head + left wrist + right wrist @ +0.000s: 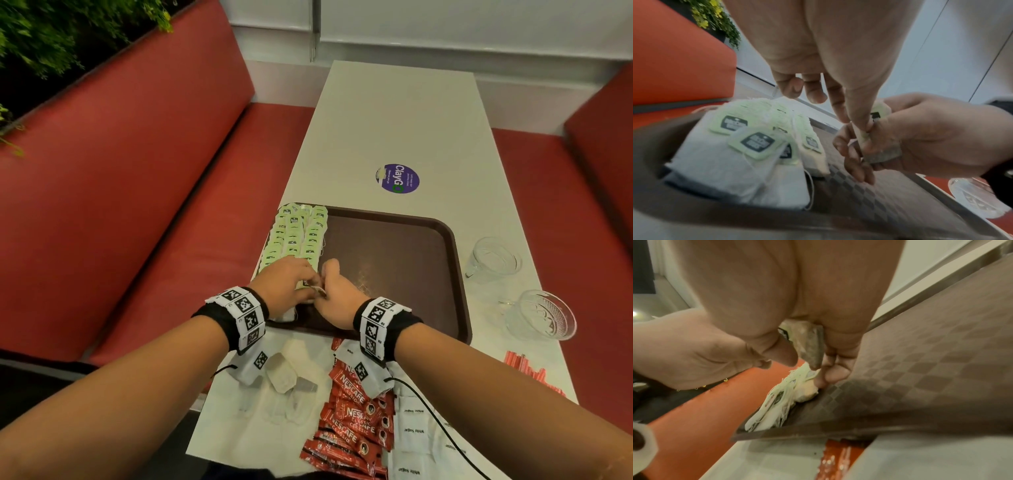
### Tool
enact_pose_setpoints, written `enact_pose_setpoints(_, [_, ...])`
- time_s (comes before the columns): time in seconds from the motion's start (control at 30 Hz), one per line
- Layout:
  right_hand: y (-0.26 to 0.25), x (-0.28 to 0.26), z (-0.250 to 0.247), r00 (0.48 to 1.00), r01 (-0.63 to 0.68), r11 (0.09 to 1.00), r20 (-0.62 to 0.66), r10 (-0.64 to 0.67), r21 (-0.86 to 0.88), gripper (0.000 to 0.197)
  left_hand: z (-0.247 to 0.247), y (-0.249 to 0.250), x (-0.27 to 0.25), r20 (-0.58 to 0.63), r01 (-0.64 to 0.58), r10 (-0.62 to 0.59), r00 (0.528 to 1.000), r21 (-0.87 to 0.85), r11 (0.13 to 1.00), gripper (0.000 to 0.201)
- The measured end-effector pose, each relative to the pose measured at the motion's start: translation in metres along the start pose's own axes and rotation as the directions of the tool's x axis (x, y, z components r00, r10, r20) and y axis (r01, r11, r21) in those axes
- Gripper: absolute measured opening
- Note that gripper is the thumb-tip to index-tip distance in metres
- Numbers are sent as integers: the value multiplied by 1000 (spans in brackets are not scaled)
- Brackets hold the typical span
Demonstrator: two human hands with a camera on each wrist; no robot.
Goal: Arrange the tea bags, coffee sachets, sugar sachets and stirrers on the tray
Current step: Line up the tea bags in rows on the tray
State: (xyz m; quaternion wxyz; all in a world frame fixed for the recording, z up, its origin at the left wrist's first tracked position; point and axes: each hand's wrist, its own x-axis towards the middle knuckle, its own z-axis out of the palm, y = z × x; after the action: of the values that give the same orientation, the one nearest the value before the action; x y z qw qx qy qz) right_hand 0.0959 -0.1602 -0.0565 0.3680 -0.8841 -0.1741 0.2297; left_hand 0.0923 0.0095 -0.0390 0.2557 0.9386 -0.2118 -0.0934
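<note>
A: From the head view, what do you see?

B: Both hands meet over the near left corner of the brown tray [394,260]. The left hand [286,282] and the right hand [337,293] pinch one tea bag [313,289] between them. Just past the fingers, rows of tea bags [298,236] lie along the tray's left side. Back toward the wrists, on the desk [394,120], wait loose tea bags [284,380], coffee sachets [356,418], sugar sachets [414,431] and red stirrers [524,368].

A: What could go wrong?

B: I think the left hand could bump the rows and push them crooked, because it is so close to them.

A: And the left wrist view?

B: The left thumb and pointer fingers [857,113] pinch the top of the tea bag [882,152]. The right hand [931,136] curls round the bag's lower part. The rows [748,139] sit right beside the fingers. If both hands pull, I think the thin paper may tear, or the string may catch.

A: And the right wrist view?

B: The right hand's fingers [835,369] are curled and pinch the tea bag [809,345], with the left hand [701,350] beside it. The rows [777,400] lie just below the fingertips. If the bag drops early, I guess it lands on them askew.
</note>
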Motion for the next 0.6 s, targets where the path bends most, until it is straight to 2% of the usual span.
enact_pose_setpoints(0.1, [-2,1,-2,1000,-12,989,-26,9,-150,10,-8,-5,-5,-62,90,-92,994,-29,996,6])
enact_pose_setpoints(0.2, [-2,1,-1,1000,21,976,3,-21,-217,9,-12,-11,-12,-100,176,-193,976,-162,971,6])
enact_pose_setpoints(0.3, [-3,1,0,999,25,973,30,-18,-230,14,-10,-15,-14,-47,187,-201,979,-203,961,6])
enact_pose_setpoints(0.47, [-1,2,-1,987,-124,958,71,147,-258,33,-5,-18,-5,154,278,-269,951,-39,960,10])
enact_pose_setpoints(0.53, [-2,3,-2,982,-145,948,77,173,-284,36,-2,-19,1,175,297,-294,940,11,955,12])
enact_pose_setpoints(0.6, [-4,3,-3,980,-133,941,100,172,-311,37,-1,-18,7,136,321,-320,938,17,947,12])
